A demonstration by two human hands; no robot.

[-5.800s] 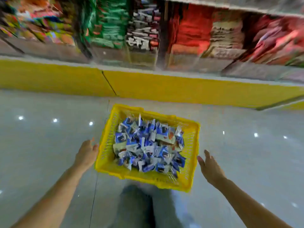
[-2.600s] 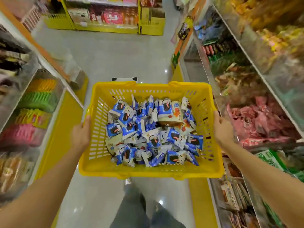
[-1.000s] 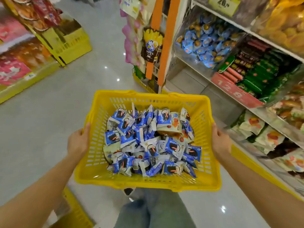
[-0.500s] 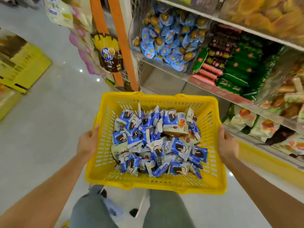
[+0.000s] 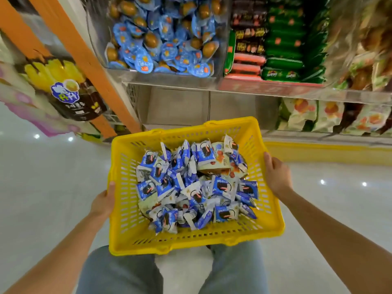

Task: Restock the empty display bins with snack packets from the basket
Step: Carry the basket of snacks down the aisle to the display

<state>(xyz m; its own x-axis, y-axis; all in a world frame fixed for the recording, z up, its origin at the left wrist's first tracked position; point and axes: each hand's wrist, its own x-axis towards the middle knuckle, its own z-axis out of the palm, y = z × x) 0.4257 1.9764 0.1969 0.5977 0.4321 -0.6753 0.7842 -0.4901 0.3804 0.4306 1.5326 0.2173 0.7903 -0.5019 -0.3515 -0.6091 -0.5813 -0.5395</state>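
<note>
I carry a yellow plastic basket (image 5: 127,219) in front of my waist, above my legs. It holds a heap of several blue and white snack packets (image 5: 195,187). My left hand (image 5: 104,201) grips the basket's left rim, thumb over the edge. My right hand (image 5: 276,176) grips the right rim. Just beyond the basket's far edge stand two clear display bins (image 5: 178,107) on the lower shelf with bare bottoms.
Above the bare bins a bin of blue egg packs (image 5: 161,39) and a bin of green and red bars (image 5: 275,43) sit on the upper shelf. Pale printed packets (image 5: 331,117) fill the lower right bin. An orange post (image 5: 84,60) with hanging bags stands left. Glossy white floor (image 5: 42,187) surrounds me.
I have come closer to the shelf with the basket, and the view has turned to face the bare lower bins. Both hands keep their hold on the rims.
</note>
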